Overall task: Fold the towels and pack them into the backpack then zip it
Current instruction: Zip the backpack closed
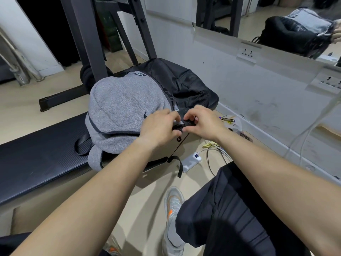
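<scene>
Backpack (127, 106) on the bench (36, 154): your left hand (160, 126) and right hand (203, 122) fingers pinch its black zipper pull (178, 127); yanking unevenly could snag fabric.

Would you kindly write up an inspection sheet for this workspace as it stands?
Surface: black padded bench on a beige floor.
Job's things: grey-and-black backpack lying on the bench; no towels seen.
Clutter: pen and scraps by the wall.
Grippers: left hand and right hand pinch a black fitting at the backpack's side.
Cables: white power bank with loose leads.
Surroundings: wall mirror, sockets, black metal frame.
</scene>
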The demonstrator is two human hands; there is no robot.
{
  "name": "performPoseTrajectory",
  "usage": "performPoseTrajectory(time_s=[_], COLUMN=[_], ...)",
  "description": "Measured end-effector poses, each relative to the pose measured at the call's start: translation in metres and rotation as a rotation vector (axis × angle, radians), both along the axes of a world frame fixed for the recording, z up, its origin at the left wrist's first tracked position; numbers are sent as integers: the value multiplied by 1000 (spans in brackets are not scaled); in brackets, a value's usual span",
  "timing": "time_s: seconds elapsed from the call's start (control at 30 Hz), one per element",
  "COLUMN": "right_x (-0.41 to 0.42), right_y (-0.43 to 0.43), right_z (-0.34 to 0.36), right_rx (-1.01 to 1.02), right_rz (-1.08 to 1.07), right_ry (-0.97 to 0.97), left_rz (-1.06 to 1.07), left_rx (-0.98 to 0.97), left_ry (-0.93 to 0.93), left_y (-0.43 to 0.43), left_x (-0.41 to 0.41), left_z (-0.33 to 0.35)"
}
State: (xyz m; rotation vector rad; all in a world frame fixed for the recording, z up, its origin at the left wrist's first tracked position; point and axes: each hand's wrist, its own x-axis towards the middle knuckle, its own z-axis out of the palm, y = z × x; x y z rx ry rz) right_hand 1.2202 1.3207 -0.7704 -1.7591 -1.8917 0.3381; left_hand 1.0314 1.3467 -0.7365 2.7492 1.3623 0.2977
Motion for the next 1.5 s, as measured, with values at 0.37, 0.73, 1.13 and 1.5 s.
performPoseTrajectory(time_s=[0.37, 0.73, 1.13, 1.5], right_x=[5, 2, -10, -84], right_y=[3, 3, 1, -15], right_z=[-3, -3, 7, 46], right_rx=[-8, 3, 143, 78], right_rz=[-9, 113, 99, 209], right_ry=[-2, -86, -557, -420], left_rz=[120, 170, 239, 403], left_rx=[114, -153, -113, -74], left_ry=[7, -106, -148, -208], left_y=[0, 1, -16, -30], left_x=[20, 17, -14, -141], left_z=[-13, -13, 15, 31])
